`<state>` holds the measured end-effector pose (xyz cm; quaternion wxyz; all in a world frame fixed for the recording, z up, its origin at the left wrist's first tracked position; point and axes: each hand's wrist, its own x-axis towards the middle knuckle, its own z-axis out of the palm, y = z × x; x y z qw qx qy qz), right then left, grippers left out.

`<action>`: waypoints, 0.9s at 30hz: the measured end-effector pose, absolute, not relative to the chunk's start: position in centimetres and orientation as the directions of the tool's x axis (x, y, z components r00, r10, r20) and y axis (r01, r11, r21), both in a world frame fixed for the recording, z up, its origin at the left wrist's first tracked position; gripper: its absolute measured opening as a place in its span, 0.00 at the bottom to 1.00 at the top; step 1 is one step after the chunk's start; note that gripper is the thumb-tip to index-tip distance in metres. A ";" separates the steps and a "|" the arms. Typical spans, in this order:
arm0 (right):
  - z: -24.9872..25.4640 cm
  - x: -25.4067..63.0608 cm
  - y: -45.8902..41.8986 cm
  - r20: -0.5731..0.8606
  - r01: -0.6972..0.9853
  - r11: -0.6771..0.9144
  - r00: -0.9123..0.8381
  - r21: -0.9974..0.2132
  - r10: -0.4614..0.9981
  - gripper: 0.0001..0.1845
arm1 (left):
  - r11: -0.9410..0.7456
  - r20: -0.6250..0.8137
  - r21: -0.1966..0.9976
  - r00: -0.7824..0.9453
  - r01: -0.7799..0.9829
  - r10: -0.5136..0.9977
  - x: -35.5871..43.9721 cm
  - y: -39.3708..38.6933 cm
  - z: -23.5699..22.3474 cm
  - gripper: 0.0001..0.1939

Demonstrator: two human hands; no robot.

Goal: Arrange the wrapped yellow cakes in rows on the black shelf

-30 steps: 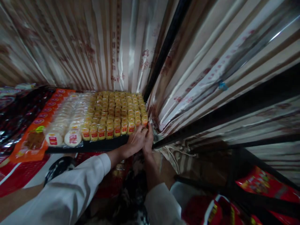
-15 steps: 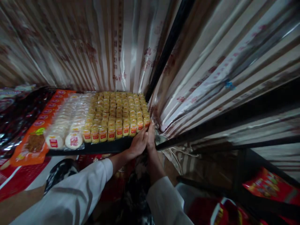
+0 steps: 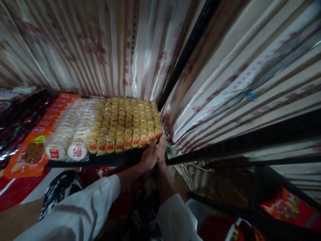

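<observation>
Both my hands meet at the front right corner of a black shelf (image 3: 112, 160). My left hand (image 3: 149, 156) lies against the shelf edge, its fingers pressed together and reaching up to the front row of small yellow packs with red labels (image 3: 125, 124). My right hand (image 3: 162, 149) stands upright beside it, fingers closed, touching the corner yellow pack (image 3: 157, 133). What the fingers pinch is hidden. Both arms wear white sleeves (image 3: 82, 207).
Left of the yellow packs lie rows of round white packs (image 3: 71, 134), then orange packets (image 3: 37, 140) and dark packets (image 3: 15, 124). Striped shiny sheeting (image 3: 225, 83) covers the back and right side, crossed by black frame bars (image 3: 190, 47). Red packets (image 3: 291, 207) sit lower right.
My hands have stayed together at the shelf corner and slid slightly right and down. The view has shifted a little, so the shelf sits slightly lower in the picture.
</observation>
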<state>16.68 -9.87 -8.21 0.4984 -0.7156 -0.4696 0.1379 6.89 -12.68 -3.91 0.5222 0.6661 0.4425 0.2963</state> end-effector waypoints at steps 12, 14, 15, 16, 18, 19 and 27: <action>-4.5 8.0 -18.9 0.217 0.270 0.043 0.660 -0.962 0.719 0.24 | -0.085 -0.050 0.954 0.430 0.289 0.902 -0.9 -20.8 -2.3 0.21; -5.0 6.6 -20.6 0.141 0.234 -0.021 0.651 -0.972 0.746 0.22 | -0.020 -0.127 0.945 0.424 0.325 0.896 -3.4 -22.8 -2.9 0.20; -5.4 6.1 -21.2 0.097 0.213 -0.057 0.648 -0.975 0.756 0.22 | 0.018 -0.175 0.935 0.416 0.354 0.892 -4.6 -23.6 -3.3 0.19; -5.7 5.6 -21.8 0.061 0.191 -0.083 0.641 -0.978 0.765 0.22 | 0.055 -0.224 0.920 0.407 0.388 0.886 -5.6 -24.2 -3.9 0.18; -6.5 4.8 -22.7 0.020 0.154 -0.093 0.609 -0.984 0.793 0.22 | 0.130 -0.327 0.878 0.379 0.461 0.866 -7.3 -24.7 -5.4 0.17; -6.9 4.2 -23.1 0.010 0.141 -0.088 0.580 -0.986 0.815 0.22 | 0.168 -0.377 0.854 0.362 0.492 0.853 -8.0 -24.8 -6.3 0.17; -14.4 -0.7 -24.2 -0.376 0.172 -0.449 0.336 -0.877 0.863 0.18 | 0.420 -0.619 0.729 0.257 0.540 0.742 -11.3 -23.7 -13.8 0.14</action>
